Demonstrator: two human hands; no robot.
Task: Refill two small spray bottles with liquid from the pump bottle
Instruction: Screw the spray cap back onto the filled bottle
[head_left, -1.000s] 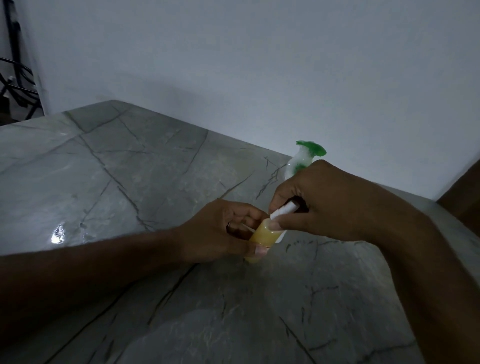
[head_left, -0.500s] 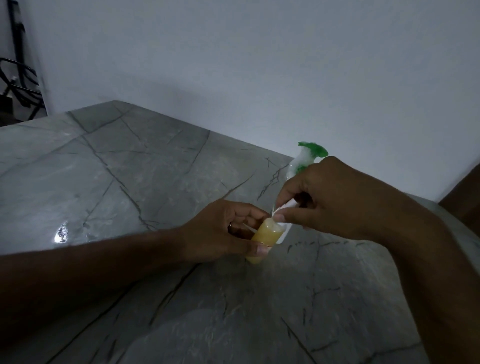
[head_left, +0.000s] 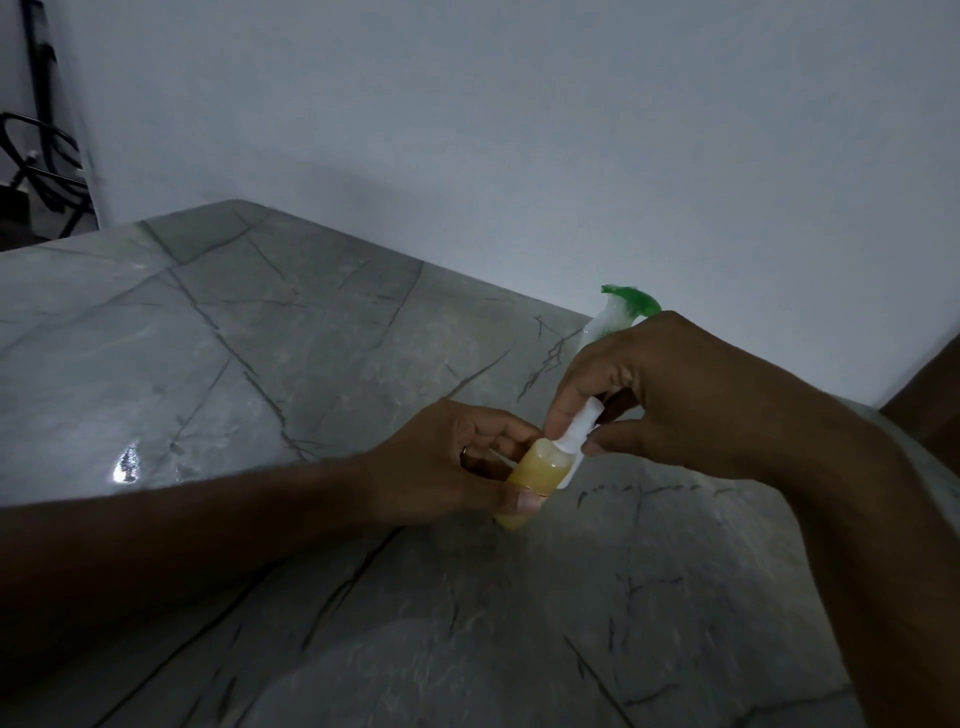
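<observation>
A small spray bottle (head_left: 535, 475) full of yellow liquid stands tilted on the grey marble table (head_left: 260, 364). My left hand (head_left: 447, 462) grips its body, thumb across the front. My right hand (head_left: 665, 395) pinches the bottle's white spray top (head_left: 581, 428) between thumb and forefinger, right at the bottle's neck. Behind my right hand the pump bottle (head_left: 618, 312) shows only its green pump head and clear white neck; the remainder of it is hidden. No second small spray bottle is in view.
A pale wall (head_left: 519, 130) runs along the table's far edge. Dark cables and a stand (head_left: 41, 156) sit off the table's far left corner. A dark brown object (head_left: 930, 395) shows at the right edge.
My right hand has shifted its fingers on the white spray top and lifted slightly, so more of the top shows above the bottle's neck. My left hand keeps the bottle in the same spot.
</observation>
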